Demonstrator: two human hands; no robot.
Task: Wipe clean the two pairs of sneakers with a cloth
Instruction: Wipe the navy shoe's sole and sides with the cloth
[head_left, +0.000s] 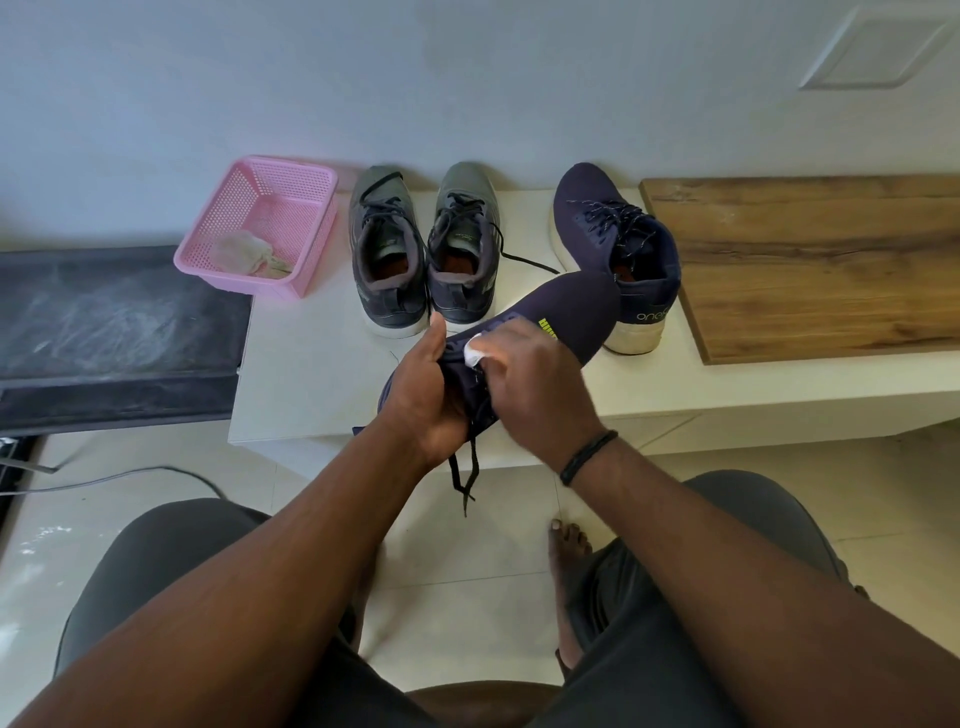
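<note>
A dark navy knit sneaker (550, 312) is held above the front edge of the low white desk (311, 374), tipped on its side so that its toe points away and to the right. It is gripped at the collar by the left hand (426, 400), whose fingers are curled round the opening and whose thumb is stretched up along the upper. A small white cloth (475, 353) is pinched in the right hand (530, 384) and pressed against the side of the held sneaker, just below a yellow-green mark on the fabric; a black cord bracelet (589, 457) is worn on that wrist. Black laces (465, 478) hang loose from the sneaker, down past the desk's edge toward the pale tiled floor (467, 571). The matching navy sneaker with a cream sole (618, 249) is set upright on the desk just behind the held one, heel toward the camera. To its left, a pair of grey lace-up sneakers (426, 254) stands side by side, also heels toward the camera. Further left, a pink perforated plastic basket (260, 223) overhangs the desk's corner, with a crumpled pale rag (249, 254) lying in it. A wood-grain board (810, 265) is laid on the desk at the right.
</note>
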